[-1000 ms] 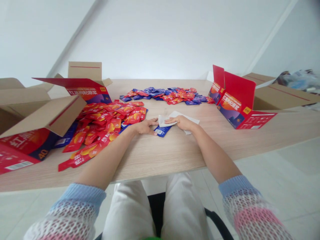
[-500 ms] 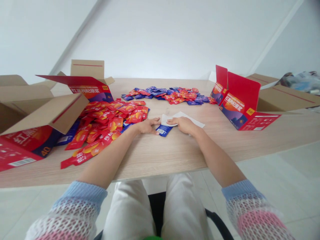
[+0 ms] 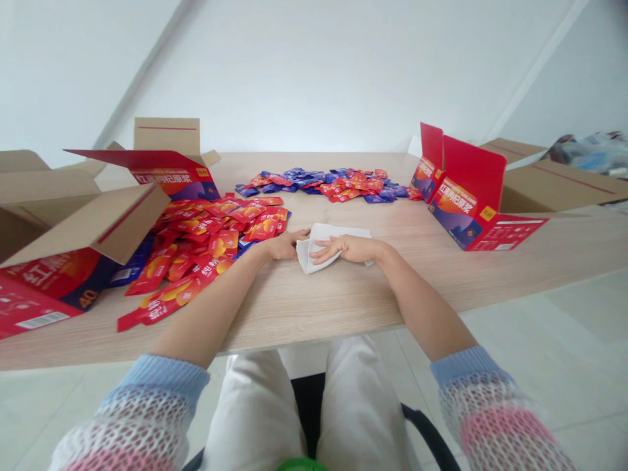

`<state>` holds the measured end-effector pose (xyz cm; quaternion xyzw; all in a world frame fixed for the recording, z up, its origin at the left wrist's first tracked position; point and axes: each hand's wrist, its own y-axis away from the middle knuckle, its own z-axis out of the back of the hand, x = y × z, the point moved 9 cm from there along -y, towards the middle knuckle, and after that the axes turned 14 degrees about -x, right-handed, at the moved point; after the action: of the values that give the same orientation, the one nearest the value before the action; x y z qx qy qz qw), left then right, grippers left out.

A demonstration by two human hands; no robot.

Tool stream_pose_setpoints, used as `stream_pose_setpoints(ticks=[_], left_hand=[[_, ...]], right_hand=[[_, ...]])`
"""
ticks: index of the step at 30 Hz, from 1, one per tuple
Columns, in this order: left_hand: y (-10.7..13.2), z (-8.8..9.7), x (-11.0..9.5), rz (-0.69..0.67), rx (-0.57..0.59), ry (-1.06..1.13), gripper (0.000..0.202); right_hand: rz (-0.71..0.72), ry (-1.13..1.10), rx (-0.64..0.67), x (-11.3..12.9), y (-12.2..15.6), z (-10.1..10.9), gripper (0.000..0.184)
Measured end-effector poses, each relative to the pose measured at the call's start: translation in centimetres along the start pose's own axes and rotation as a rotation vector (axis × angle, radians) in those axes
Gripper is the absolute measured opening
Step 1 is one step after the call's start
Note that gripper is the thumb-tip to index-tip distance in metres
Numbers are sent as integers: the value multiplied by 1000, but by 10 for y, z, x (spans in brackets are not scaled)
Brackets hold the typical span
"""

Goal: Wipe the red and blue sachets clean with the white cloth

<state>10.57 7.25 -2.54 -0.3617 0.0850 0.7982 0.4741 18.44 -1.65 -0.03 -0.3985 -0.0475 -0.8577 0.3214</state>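
Observation:
A crumpled white sheet, a tissue or wipe (image 3: 316, 247), lies bunched on the tabletop between my hands. My left hand (image 3: 282, 246) grips its near left edge, and my right hand (image 3: 348, 249) lies across its top, pressing it down. The blue sachet seen earlier is out of sight, and I cannot tell whether it is inside the fold. To the left of my left hand spreads a heap of red sachets (image 3: 206, 239). A mixed spread of red and blue sachets (image 3: 324, 185) lies farther off.
Open red printed cartons stand at the left (image 3: 39, 281), back left (image 3: 171, 173) and right (image 3: 466, 196) of the wooden table (image 3: 318, 307). Large cardboard boxes (image 3: 83, 216) (image 3: 554, 186) flank it. My knees are below its near edge.
The white sheet has been folded and bunched between my hands, and the blue sachet no longer shows. My right hand has moved left onto the sheet.

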Motion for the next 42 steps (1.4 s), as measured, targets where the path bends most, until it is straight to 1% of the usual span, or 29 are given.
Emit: stream_pose_setpoints(ticks=[2, 4, 8, 13, 15, 17, 21, 25, 27, 30, 32, 34, 36, 38, 40, 42], left_hand=[[0, -2, -6, -42, 44, -9, 66], [1, -3, -6, -36, 67, -41, 65], [3, -1, 5, 75, 56, -136, 79], [7, -3, 0, 81, 76, -187, 84], [8, -2, -1, 123, 71, -224, 90], [9, -3, -1, 148, 76, -248, 93], [10, -3, -4, 143, 85, -265, 93], [11, -2, -7, 141, 99, -299, 94], [13, -4, -11, 128, 136, -333, 95], [18, -8, -13, 119, 204, -390, 99], [19, -9, -12, 125, 223, -412, 97], [18, -10, -10, 122, 217, -420, 95], [16, -10, -7, 114, 211, -432, 95], [15, -11, -4, 105, 220, -443, 93], [15, -12, -3, 98, 236, -443, 88], [15, -12, -3, 95, 246, -439, 86]], right_hand=[[-26, -29, 36, -1, 2, -1, 58], [-57, -56, 29, -4, 2, 0, 55], [-145, -84, -79, -18, 4, 14, 50], [-305, 10, -191, -52, 13, 39, 43], [-341, 42, -226, -64, 16, 47, 45], [-333, 77, -251, -72, 17, 53, 49], [-286, 201, -308, -80, 15, 60, 59], [-302, 275, -302, -84, 16, 61, 68], [-294, 274, -284, -80, 16, 59, 70], [-272, 212, -222, -62, 17, 50, 68], [-261, 145, -163, -44, 17, 39, 64], [-239, 91, -102, -22, 17, 27, 62], [-202, 56, -31, -1, 17, 13, 63], [-166, 29, 38, 15, 16, -1, 64], [-157, 1, 60, 22, 15, -9, 65], [-174, -23, 38, 21, 13, -11, 64]])
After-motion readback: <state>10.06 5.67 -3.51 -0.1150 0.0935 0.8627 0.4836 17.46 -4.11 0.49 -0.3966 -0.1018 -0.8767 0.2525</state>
